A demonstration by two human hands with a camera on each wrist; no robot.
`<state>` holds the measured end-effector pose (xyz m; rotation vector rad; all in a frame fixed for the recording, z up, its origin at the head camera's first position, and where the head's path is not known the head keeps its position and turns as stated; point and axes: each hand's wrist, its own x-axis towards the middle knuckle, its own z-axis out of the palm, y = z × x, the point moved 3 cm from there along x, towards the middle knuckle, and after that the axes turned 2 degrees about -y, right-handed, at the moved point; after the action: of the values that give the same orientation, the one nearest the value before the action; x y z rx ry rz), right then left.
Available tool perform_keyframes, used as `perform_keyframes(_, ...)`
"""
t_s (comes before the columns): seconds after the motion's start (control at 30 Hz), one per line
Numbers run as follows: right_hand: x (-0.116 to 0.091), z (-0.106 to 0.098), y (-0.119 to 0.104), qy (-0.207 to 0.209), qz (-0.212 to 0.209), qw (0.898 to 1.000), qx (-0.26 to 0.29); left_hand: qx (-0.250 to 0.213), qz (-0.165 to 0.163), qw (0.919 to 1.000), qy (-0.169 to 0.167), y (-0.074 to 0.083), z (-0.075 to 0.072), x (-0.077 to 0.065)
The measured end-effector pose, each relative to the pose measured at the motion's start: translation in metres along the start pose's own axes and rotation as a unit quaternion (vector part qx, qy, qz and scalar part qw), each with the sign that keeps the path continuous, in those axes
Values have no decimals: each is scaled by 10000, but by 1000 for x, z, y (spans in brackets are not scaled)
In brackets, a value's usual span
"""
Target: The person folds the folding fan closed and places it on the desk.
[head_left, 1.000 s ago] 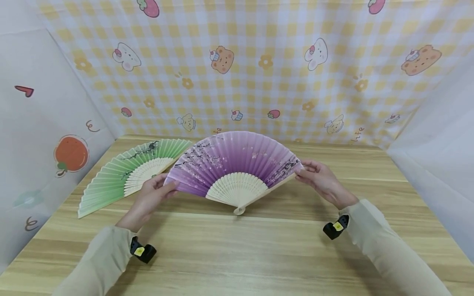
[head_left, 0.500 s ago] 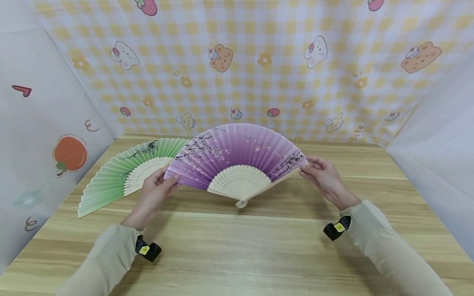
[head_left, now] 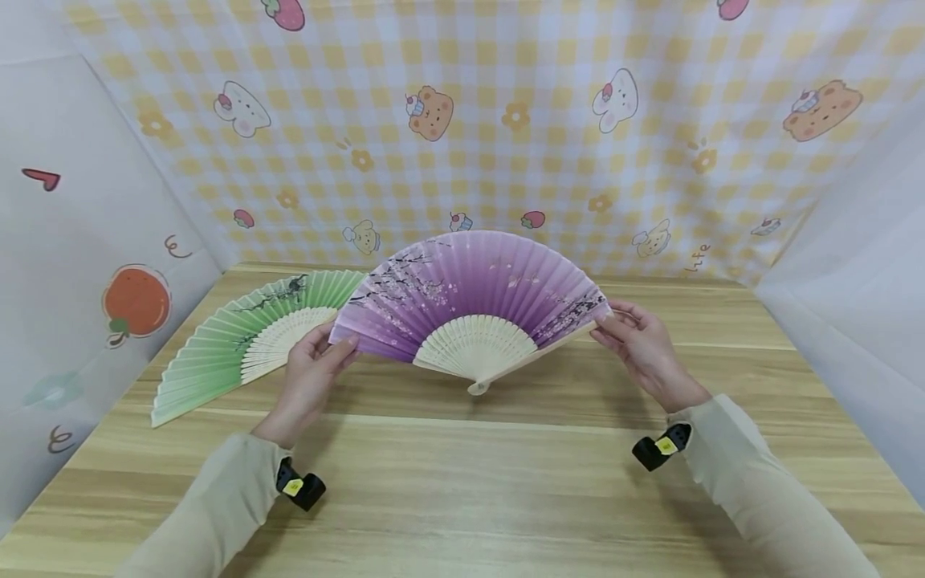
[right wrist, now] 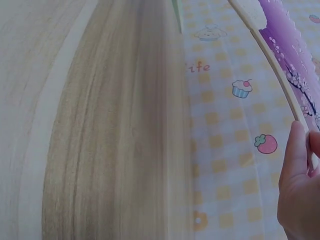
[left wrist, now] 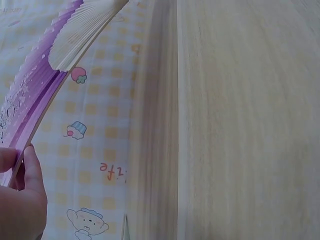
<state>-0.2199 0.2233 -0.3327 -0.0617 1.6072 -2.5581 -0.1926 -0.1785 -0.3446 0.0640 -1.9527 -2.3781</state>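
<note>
A purple folding fan (head_left: 477,273) with a blossom print and pale ribs is spread wide above the table in the head view. My left hand (head_left: 309,377) pinches its left end between thumb and fingers. At the other end, my right hand (head_left: 645,353) pinches the outer rib. The pivot of the fan points down toward me. Behind my left hand lies a green folding fan (head_left: 209,361), spread out on the table, its right part hidden by the purple one. Both wrist views show thumb and fingers on the purple fan's edges (left wrist: 37,110) (right wrist: 280,70).
The wooden table (head_left: 462,498) stretches under both arms. A yellow checked cloth (head_left: 506,152) with cartoon prints hangs at the back. White cloth walls (head_left: 79,241) stand at the sides. Each wrist wears a small black camera (head_left: 302,488).
Both hands have lifted the purple fan slightly and shifted it a little to the right, keeping their grip. The green fan has stayed in place.
</note>
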Motion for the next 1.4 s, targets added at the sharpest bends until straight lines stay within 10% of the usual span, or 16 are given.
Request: perform_keyframes(1.4, -11, -1, -3, 79, 119, 9959, 894, -1140, -39, 9921, 527, -3, 12, 3)
